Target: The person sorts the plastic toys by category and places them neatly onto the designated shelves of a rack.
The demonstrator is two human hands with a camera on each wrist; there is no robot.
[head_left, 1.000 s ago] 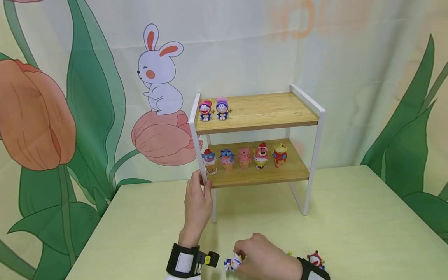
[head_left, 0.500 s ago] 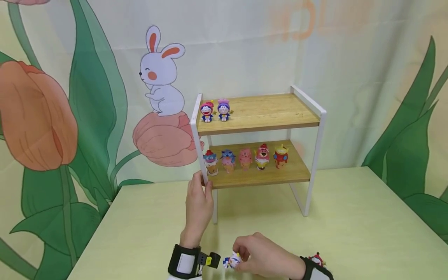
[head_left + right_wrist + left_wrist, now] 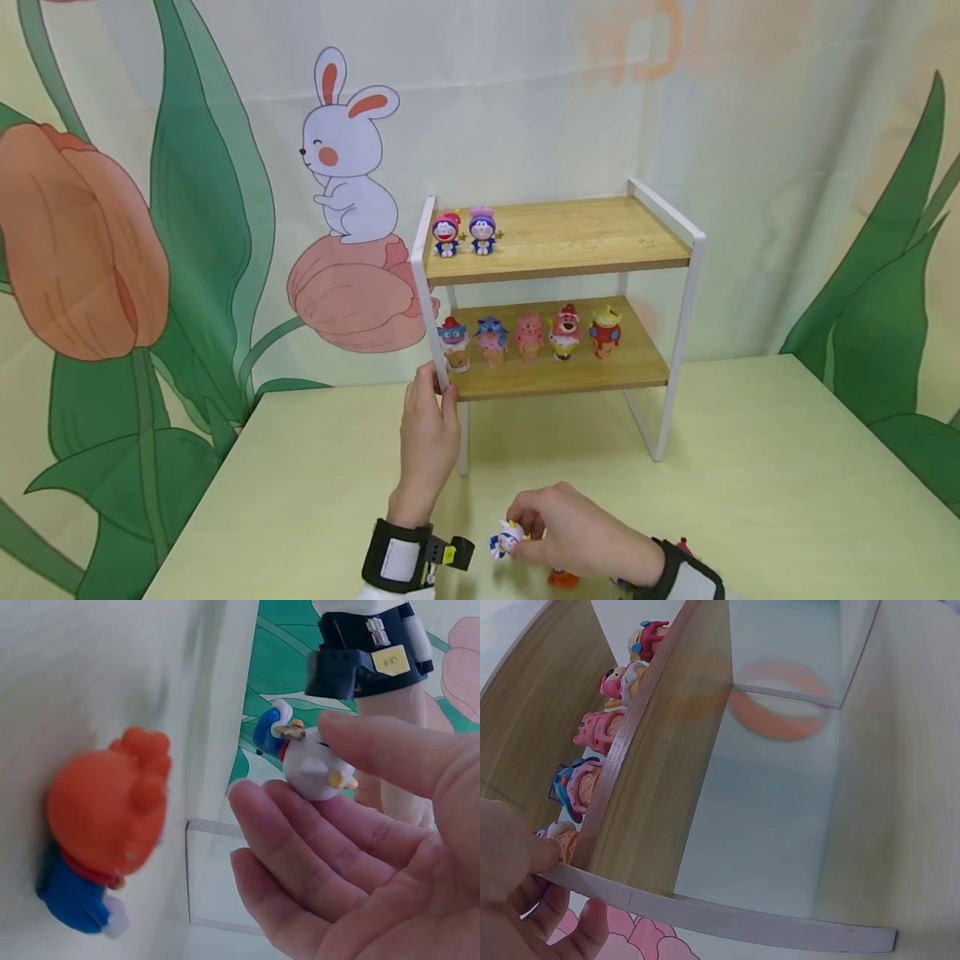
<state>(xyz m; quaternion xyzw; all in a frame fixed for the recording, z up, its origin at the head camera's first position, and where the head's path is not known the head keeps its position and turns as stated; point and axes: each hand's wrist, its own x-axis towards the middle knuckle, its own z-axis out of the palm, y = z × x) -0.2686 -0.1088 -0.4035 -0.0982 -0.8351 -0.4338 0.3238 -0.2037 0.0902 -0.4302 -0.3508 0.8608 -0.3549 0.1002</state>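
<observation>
Fingers of right hand (image 3: 573,533) pinch white figure (image 3: 510,537) above table (image 3: 322,500); left hand (image 3: 427,437) grips left shelf post (image 3: 428,312); likely pick-up, next needing steady lift

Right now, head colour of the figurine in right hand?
Mostly white head, best seen in right wrist view.

Pale green surface (image 3: 315,467) is filling the lower frame, carrying a two-tier shelf (image 3: 679,333) right of centre. Upper board (image 3: 585,233) is holding two figurines (image 3: 482,233) at left; lower board (image 3: 525,382) is carrying five figurines (image 3: 529,336) in a row. Orange-and-blue figurine (image 3: 562,577) is resting on surface, bottom centre; red-topped item (image 3: 685,547) is half-showing, lower right.
</observation>
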